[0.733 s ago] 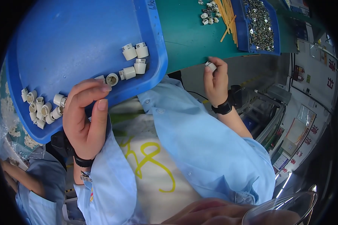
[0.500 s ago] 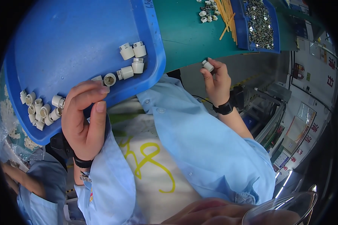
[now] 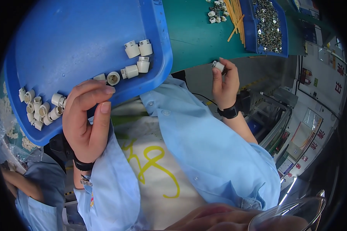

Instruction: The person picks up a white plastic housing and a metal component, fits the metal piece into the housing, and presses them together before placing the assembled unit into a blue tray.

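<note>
My right hand (image 3: 225, 82), out over the table's near edge, pinches a small white cylindrical socket (image 3: 218, 66) between thumb and fingers. Its stepped, narrower end points up and to the left. My left hand (image 3: 86, 123) hovers at the near rim of a large blue tray (image 3: 71, 46), fingers curled and thumb apart, with nothing visible between them. Beyond its fingertips lie several similar white sockets, among them one (image 3: 113, 78) with its hollow brownish end up. Another loose cluster of white sockets (image 3: 37, 106) sits in the tray's left corner, partly hidden by my left hand.
On the green table (image 3: 192, 34), small metal-and-white parts (image 3: 218, 13) lie beside thin yellowish sticks (image 3: 235, 23). A blue bin (image 3: 283, 38) full of small metal pieces stands at the right. Another person's arm (image 3: 25, 184) shows at lower left, near a clear plastic bag (image 3: 7, 142).
My right hand has shifted slightly right, and the socket in it is turned a little. My left hand stays almost in place, its fingers still curled.
</note>
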Tool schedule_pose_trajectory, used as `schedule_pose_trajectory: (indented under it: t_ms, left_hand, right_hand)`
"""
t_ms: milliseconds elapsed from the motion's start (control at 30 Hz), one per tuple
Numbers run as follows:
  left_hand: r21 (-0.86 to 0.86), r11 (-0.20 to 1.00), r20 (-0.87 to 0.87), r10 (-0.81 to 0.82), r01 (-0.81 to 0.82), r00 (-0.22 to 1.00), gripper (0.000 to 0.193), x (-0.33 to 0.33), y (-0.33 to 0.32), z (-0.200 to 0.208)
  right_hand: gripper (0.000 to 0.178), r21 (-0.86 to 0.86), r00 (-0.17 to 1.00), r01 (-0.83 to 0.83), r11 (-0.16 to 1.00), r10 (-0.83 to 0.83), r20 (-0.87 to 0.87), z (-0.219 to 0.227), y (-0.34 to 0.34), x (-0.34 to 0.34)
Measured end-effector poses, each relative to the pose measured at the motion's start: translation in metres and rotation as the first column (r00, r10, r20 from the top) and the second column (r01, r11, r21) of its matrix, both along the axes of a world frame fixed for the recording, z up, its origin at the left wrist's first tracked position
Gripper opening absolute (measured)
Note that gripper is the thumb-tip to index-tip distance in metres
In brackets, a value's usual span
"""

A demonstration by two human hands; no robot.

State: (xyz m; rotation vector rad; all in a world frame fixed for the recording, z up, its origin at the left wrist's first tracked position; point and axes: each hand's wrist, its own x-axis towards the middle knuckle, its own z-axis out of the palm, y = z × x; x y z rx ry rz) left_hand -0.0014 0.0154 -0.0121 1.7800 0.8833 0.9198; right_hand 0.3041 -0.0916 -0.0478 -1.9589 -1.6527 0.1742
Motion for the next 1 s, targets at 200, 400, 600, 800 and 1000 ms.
schedule_pose_trajectory:
  t_ms: [200, 400, 600, 800, 1000]
  left_hand:
    - [0.016, 1.0, -0.013, -0.007, 0.008, 1.0, 0.013, -0.001, 0.0, 0.001]
    - [0.037, 0.999, 0.001, -0.017, 0.017, 1.0, 0.014, 0.0, 0.0, -0.002]
    - [0.025, 0.994, -0.019, -0.102, 0.102, 0.995, 0.013, -0.005, 0.001, 0.002]
    - [0.066, 0.991, -0.003, -0.116, 0.116, 0.993, 0.013, -0.001, 0.002, -0.002]
    - [0.076, 0.991, -0.016, -0.105, 0.106, 0.994, 0.013, -0.003, 0.002, -0.002]
  right_hand:
    - [0.027, 0.023, 0.999, -0.018, 1.0, 0.018, 0.028, -0.003, -0.002, 0.0]
    - [0.028, -0.052, 0.968, -0.009, 0.999, 0.022, 0.252, 0.002, 0.001, -0.006]
    - [0.024, -0.075, 0.892, -0.013, 0.997, 0.045, 0.449, 0.012, 0.011, -0.016]
    - [0.021, -0.12, 0.832, -0.067, 0.991, 0.122, 0.542, 0.009, 0.013, -0.011]
    - [0.023, -0.24, 0.854, -0.116, 0.964, 0.221, 0.471, 0.014, 0.016, -0.006]
